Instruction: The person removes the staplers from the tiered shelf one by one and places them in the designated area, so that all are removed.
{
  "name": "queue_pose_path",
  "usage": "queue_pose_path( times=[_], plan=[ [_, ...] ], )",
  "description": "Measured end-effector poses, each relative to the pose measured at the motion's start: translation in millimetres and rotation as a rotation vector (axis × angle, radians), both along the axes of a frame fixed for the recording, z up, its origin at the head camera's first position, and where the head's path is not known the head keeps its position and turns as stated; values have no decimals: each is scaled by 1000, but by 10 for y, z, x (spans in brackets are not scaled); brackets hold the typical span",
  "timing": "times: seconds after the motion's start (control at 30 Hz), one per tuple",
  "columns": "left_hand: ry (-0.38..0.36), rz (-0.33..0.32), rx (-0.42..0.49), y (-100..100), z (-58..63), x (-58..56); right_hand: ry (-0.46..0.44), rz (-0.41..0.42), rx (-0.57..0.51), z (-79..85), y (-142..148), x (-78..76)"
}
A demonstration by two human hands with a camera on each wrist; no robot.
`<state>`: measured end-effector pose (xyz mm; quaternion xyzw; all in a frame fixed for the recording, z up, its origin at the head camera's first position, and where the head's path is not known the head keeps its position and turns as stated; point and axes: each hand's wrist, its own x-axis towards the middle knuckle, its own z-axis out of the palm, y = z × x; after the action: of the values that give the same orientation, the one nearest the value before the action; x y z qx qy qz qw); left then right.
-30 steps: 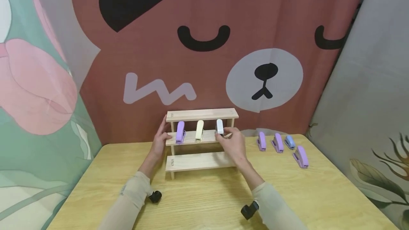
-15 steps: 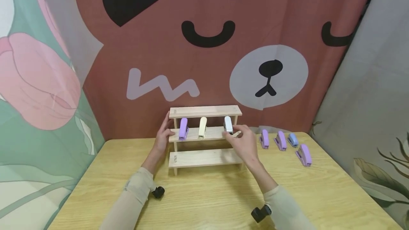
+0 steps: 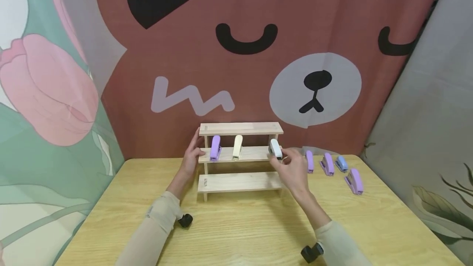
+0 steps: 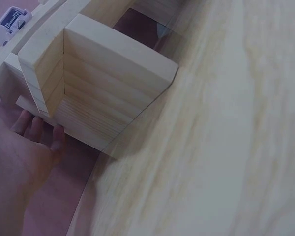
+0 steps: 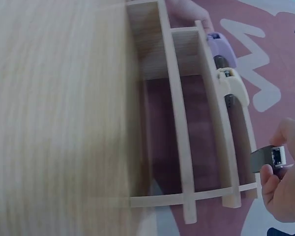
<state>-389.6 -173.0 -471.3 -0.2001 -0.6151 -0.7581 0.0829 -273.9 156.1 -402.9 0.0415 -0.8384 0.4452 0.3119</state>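
Note:
A three-tier wooden shelf rack (image 3: 240,182) stands at the back of the table. My left hand (image 3: 190,160) grips its left side, thumb at the middle tier; the fingers curl by the side panel in the left wrist view. On that middle tier sit a purple stapler (image 3: 215,147) and a pale yellow stapler (image 3: 237,147). At the tier's right end, my right hand (image 3: 294,171) pinches a white stapler (image 3: 275,148), which leans slightly. Its dark base shows between the fingers in the right wrist view, and whether it touches the wood I cannot tell.
Right of the rack, several staplers stand on the table: a purple one (image 3: 327,164), another purple one (image 3: 354,181) nearer the front, and a small blue one (image 3: 341,163). A curtain with a printed bear (image 3: 177,65) hangs close behind the rack.
My right hand has carried the white stapler rightward along the middle tier, away from the yellow one, and it now leans. My left hand keeps its hold on the rack. The head view has shifted slightly.

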Motion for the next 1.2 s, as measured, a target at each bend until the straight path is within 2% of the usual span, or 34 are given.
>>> queue_pose_path(
  times=[0.13,0.37,0.67,0.9,1.2],
  plan=[
    [11,-1,-7,10,-6,1,34,-4,-10,-87,57,8],
    [22,-25,-8,15,20,-6,12,-28,-22,-136,211,5],
    [19,-23,-6,35,305,215,31,-77,38,-59,481,27],
    [41,-41,4,24,296,206,8,-103,64,-138,710,99],
    [35,-49,3,19,272,188,23,-130,200,-284,1070,154]
  ],
)
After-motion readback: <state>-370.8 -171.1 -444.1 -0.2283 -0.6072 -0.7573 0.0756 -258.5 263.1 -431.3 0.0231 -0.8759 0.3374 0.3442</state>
